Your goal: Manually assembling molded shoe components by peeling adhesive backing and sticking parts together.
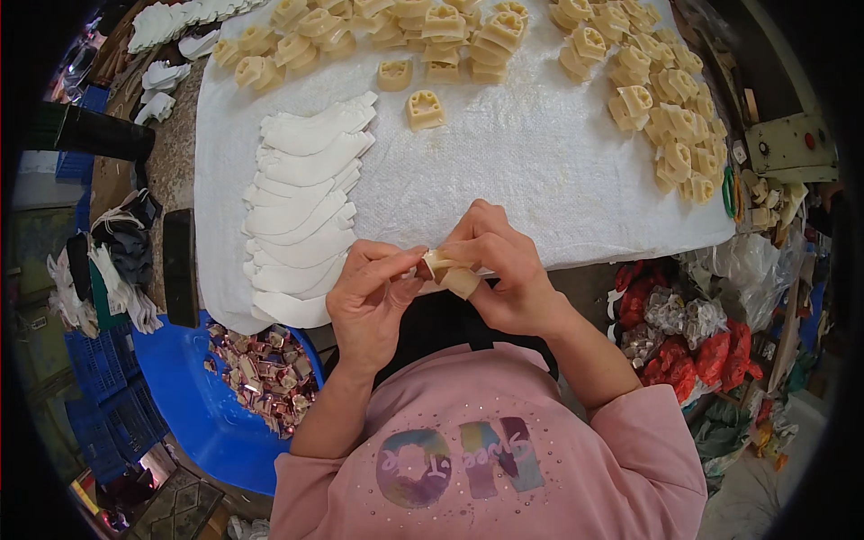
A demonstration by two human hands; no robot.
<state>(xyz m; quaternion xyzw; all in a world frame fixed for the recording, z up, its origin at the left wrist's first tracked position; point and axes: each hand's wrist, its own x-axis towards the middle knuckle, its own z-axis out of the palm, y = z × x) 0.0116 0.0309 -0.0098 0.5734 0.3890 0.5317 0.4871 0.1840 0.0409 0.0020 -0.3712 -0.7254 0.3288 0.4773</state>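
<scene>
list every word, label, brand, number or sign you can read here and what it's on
Pink shirt: large multicoloured letters with smaller pale script across them; wording not copied here.
Cream piece in the right hand: no lettering to be made out.
White curved pieces: none to be made out.

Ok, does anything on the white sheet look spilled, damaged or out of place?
Nothing looks clearly spilled or damaged. The one slight oddity: a lone cream part stands on the white sheet, on the person's side of the far pile, touching no other part.
</scene>
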